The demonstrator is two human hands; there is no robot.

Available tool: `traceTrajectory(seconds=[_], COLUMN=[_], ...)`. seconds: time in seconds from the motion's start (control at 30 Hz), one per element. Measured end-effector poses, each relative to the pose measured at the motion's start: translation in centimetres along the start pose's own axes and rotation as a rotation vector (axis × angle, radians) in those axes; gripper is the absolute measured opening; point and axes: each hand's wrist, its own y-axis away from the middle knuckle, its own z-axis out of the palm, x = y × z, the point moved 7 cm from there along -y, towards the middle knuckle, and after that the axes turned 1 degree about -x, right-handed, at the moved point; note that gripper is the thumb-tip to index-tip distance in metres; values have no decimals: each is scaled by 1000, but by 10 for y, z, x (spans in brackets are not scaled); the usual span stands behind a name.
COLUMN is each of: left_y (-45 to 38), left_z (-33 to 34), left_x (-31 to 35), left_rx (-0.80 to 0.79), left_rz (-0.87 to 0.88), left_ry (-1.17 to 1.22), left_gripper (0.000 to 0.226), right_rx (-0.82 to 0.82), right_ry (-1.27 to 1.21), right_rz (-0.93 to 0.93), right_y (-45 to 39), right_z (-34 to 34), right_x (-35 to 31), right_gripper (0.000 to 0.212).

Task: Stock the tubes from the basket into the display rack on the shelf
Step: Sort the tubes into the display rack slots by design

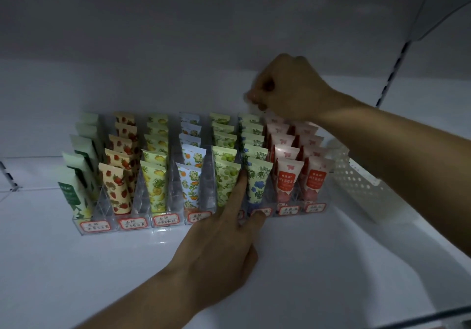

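Observation:
A clear display rack stands on the white shelf, with several lanes of patterned tubes standing cap down. My left hand rests at the rack's front, its index finger on the divider beside the blue-flower tube, fingers apart. My right hand hovers over the back of the rack above the pink tubes, fingers pinched together; whether they hold a tube is hidden. The white perforated basket sits to the right of the rack, partly behind my right forearm.
The shelf's back wall rises right behind the rack, and an upper shelf hangs overhead. A slotted metal upright runs at the right. White shelf surface stretches in front of the rack.

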Motion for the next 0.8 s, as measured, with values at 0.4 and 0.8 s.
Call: traceTrajectory(seconds=[0.4,0.8], left_y=[4,17], left_z=[-21,-27], left_x=[-8,-31], left_rx=[212,284], left_rz=[25,-52], left_ry=[-15,96], left_gripper=[31,19], right_rx=[-84,-143], right_ry=[241,136], right_rz=[-279,-254], right_y=[-8,55], right_z=[34,21], right_x=[-5,-63], right_gripper=[15,21])
